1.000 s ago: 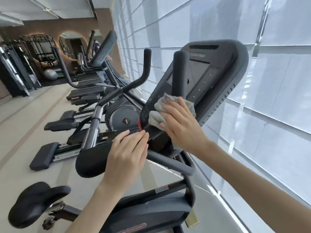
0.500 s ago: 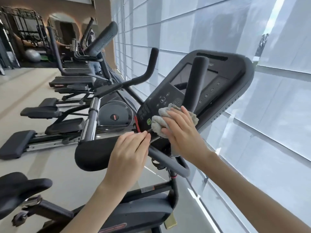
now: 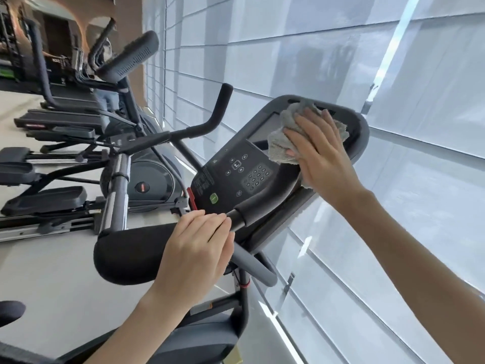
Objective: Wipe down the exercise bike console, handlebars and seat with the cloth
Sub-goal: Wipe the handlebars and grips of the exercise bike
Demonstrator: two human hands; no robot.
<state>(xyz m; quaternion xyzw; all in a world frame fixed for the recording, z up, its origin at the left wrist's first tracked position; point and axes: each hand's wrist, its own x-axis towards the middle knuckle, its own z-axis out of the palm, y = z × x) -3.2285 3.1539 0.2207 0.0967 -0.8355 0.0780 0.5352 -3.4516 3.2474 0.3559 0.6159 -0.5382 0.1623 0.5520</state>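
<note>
The exercise bike's dark console (image 3: 236, 177) tilts up in the middle of the view, with a keypad and a green button. My right hand (image 3: 322, 151) presses a grey cloth (image 3: 282, 143) flat against the console's upper part, over the screen. My left hand (image 3: 195, 252) rests on the padded handlebar (image 3: 126, 256) below the console, fingers laid over it. A second handlebar grip (image 3: 273, 195) rises in front of the console. The black seat (image 3: 9, 312) shows only at the far left edge.
A row of elliptical machines (image 3: 65, 158) stretches away on the left over a pale floor. A window wall with grey blinds (image 3: 393, 74) runs close along the right side of the bike.
My right hand has slid the cloth up from the console's lower keypad area to its top by the screen. My left hand has stayed on the handlebar.
</note>
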